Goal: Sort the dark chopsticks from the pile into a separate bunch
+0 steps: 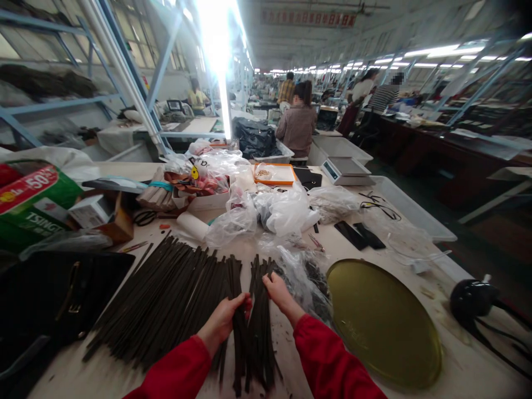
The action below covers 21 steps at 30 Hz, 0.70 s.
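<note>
Long, narrow dark strips [158, 299] lie side by side in a wide layer on the worktable. At the right end of this layer, my left hand [226, 318] is closed round a few strips, thumb on top. A separate bunch of dark strips [261, 327] stands just to its right. My right hand [277, 291] pinches the upper part of that bunch between thumb and fingers. The lower ends of both bunches fan out toward the table's near edge. Red sleeves cover both my forearms.
To the right lies a round olive-gold tray [382, 321], with a black device [474, 299] and cable beyond it. Clear plastic bags [286, 210] heap up behind the strips. A black bag [58, 305] with a buckle is at left. Scissors [144, 218] and a scale [347, 170] are farther back.
</note>
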Tool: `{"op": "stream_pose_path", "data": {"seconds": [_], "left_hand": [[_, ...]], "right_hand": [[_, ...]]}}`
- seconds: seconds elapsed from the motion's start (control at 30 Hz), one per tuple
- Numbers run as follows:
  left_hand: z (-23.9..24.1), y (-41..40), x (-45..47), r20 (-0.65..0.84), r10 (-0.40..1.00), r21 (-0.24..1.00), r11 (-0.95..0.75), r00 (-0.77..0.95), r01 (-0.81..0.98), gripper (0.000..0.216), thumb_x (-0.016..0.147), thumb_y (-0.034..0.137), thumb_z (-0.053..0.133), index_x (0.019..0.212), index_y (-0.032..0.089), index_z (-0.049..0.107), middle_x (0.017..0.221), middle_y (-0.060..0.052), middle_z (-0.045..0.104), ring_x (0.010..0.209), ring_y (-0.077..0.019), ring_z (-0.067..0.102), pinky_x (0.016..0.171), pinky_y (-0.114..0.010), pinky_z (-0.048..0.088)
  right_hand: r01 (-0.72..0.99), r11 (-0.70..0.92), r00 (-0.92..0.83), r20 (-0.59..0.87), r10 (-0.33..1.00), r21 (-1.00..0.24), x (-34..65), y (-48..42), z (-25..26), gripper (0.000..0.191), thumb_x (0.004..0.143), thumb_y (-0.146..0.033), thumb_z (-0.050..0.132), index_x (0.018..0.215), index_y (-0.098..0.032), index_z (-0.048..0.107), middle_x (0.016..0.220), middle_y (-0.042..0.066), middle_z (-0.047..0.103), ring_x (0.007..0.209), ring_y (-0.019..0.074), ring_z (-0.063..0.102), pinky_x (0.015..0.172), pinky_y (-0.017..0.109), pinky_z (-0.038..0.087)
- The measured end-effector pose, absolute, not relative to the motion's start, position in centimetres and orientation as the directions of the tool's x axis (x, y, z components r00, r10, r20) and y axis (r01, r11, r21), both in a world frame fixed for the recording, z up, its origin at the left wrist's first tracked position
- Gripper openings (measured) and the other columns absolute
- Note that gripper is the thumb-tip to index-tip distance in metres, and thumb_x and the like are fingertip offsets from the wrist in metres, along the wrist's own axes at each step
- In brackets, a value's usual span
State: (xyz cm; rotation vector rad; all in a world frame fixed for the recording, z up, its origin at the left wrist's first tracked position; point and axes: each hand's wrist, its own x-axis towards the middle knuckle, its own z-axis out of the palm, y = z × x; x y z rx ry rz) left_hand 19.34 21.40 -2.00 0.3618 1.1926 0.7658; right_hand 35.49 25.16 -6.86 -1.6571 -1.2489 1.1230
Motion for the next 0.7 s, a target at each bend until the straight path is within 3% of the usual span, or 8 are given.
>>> {"op": "stream_pose_path", "data": {"seconds": [0.1, 0.2, 0.27, 0.37, 0.43, 0.5, 0.6, 0.7], "left_hand": [[-2.1, 21.6, 18.0, -0.682, 0.722, 0.655, 0.674, 0.116, -0.342, 0.029, 0.07, 0.027, 0.067, 0.091, 0.008, 0.058, 0.06, -0.002, 0.058, 0.052, -0.0091, 0.056, 0.051, -0.02, 0.047], [-1.3, 21.3, 16.9, -0.657, 0.748, 0.686, 0.644, 0.093, -0.339, 0.034, 0.072, 0.031, 0.064, 0.098, 0.011, 0.056, 0.056, 0.003, 0.052, 0.042, -0.004, 0.047, 0.042, -0.015, 0.04], [-0.3, 20.7, 16.7, -0.633, 0.769, 0.715, 0.626, 0.093, -0.311, 0.035, 0.074, 0.034, 0.062, 0.1, 0.011, 0.054, 0.056, 0.004, 0.05, 0.039, -0.0017, 0.042, 0.039, -0.013, 0.036], [1.2, 19.5, 17.0, -0.59, 0.799, 0.766, 0.6, 0.121, -0.228, 0.035, 0.074, 0.034, 0.06, 0.1, 0.012, 0.052, 0.055, 0.005, 0.049, 0.039, -0.0009, 0.039, 0.038, -0.011, 0.031], [2.1, 18.6, 17.4, -0.565, 0.81, 0.793, 0.585, 0.157, -0.17, 0.037, 0.074, 0.036, 0.06, 0.101, 0.013, 0.049, 0.054, 0.006, 0.049, 0.039, -0.0016, 0.038, 0.037, -0.011, 0.029], [3.0, 17.6, 18.0, -0.557, 0.805, 0.802, 0.585, 0.206, -0.117, 0.039, 0.073, 0.036, 0.06, 0.103, 0.015, 0.047, 0.052, 0.006, 0.049, 0.037, -0.0026, 0.037, 0.037, -0.012, 0.027], [4.0, 16.3, 18.7, -0.566, 0.776, 0.788, 0.609, 0.279, -0.095, 0.041, 0.071, 0.035, 0.061, 0.104, 0.015, 0.045, 0.053, 0.005, 0.052, 0.039, -0.0039, 0.041, 0.038, -0.013, 0.028], [4.6, 15.4, 19.2, -0.547, 0.782, 0.776, 0.608, 0.3, -0.17, 0.04, 0.07, 0.032, 0.063, 0.102, 0.015, 0.045, 0.067, 0.001, 0.057, 0.047, -0.0045, 0.047, 0.041, -0.014, 0.031]], "right_hand": [[0.41, -0.257, 0.199, -0.19, 0.962, -0.875, 36.5, 27.0, -8.1, 0.017, 0.076, -0.028, 0.043, 0.068, -0.015, 0.051, 0.068, 0.006, 0.055, 0.068, 0.0171, 0.05, 0.066, 0.028, 0.038], [0.471, -0.274, 0.232, -0.181, 0.956, -0.838, 36.7, 27.4, -8.6, 0.018, 0.076, -0.027, 0.044, 0.078, -0.013, 0.054, 0.075, 0.01, 0.057, 0.074, 0.0209, 0.053, 0.07, 0.031, 0.039], [0.502, -0.26, 0.256, -0.145, 0.956, -0.825, 36.5, 26.6, -8.0, 0.028, 0.073, -0.027, 0.049, 0.095, -0.01, 0.054, 0.095, 0.014, 0.057, 0.088, 0.0238, 0.053, 0.077, 0.033, 0.038], [0.528, -0.108, 0.247, 0.031, 0.968, -0.843, 35.6, 24.5, -5.5, 0.043, 0.073, -0.031, 0.052, 0.112, -0.013, 0.047, 0.118, 0.015, 0.046, 0.103, 0.0246, 0.047, 0.085, 0.034, 0.036], [0.393, -0.025, 0.17, 0.046, 0.984, -0.919, 34.8, 23.1, -3.4, 0.031, 0.076, -0.036, 0.052, 0.098, -0.015, 0.054, 0.101, 0.01, 0.054, 0.09, 0.0201, 0.051, 0.078, 0.03, 0.037], [0.069, -0.136, 0.053, -0.132, 0.99, -0.988, 33.9, 21.8, -1.3, 0.022, 0.075, -0.039, 0.054, 0.075, -0.016, 0.054, 0.071, 0.002, 0.055, 0.066, 0.0134, 0.049, 0.062, 0.025, 0.037], [-0.296, -0.387, -0.124, -0.367, 0.922, -0.873, 33.0, 20.3, 0.7, 0.023, 0.073, -0.034, 0.055, 0.063, -0.017, 0.044, 0.051, -0.005, 0.044, 0.046, 0.0076, 0.037, 0.045, 0.02, 0.026], [-0.428, -0.513, -0.241, -0.454, 0.858, -0.744, 32.6, 18.8, 1.5, 0.02, 0.074, -0.032, 0.048, 0.063, -0.016, 0.041, 0.05, -0.006, 0.041, 0.042, 0.0059, 0.036, 0.042, 0.018, 0.027]]}}
